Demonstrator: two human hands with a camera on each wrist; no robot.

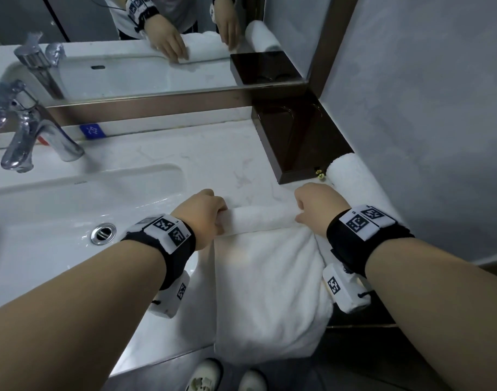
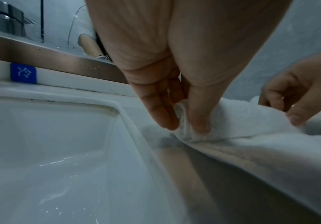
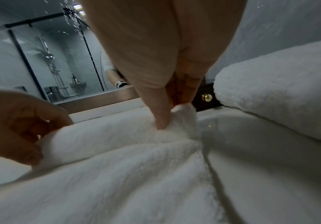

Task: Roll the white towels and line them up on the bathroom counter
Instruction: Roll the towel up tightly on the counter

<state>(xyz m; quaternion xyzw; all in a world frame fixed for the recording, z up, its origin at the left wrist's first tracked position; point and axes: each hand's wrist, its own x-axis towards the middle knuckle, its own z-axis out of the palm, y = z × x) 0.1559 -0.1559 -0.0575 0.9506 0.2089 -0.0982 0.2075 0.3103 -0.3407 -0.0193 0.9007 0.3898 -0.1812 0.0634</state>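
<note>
A white towel (image 1: 269, 277) lies flat on the counter (image 1: 213, 153) and hangs over its front edge. Its far end is turned into a thin roll (image 1: 261, 218). My left hand (image 1: 205, 215) pinches the roll's left end (image 2: 186, 128) between thumb and fingers. My right hand (image 1: 315, 207) pinches the right end (image 3: 184, 119) the same way. A finished rolled towel (image 1: 351, 182) lies to the right against the wall, also seen large in the right wrist view (image 3: 280, 97).
A sink basin (image 1: 72, 210) with a drain (image 1: 103, 233) lies left of the towel, and a chrome faucet (image 1: 29, 131) stands at its back. A dark wooden box (image 1: 301, 139) sits in the far right corner under the mirror (image 1: 145, 52). A grey wall (image 1: 425, 108) bounds the right.
</note>
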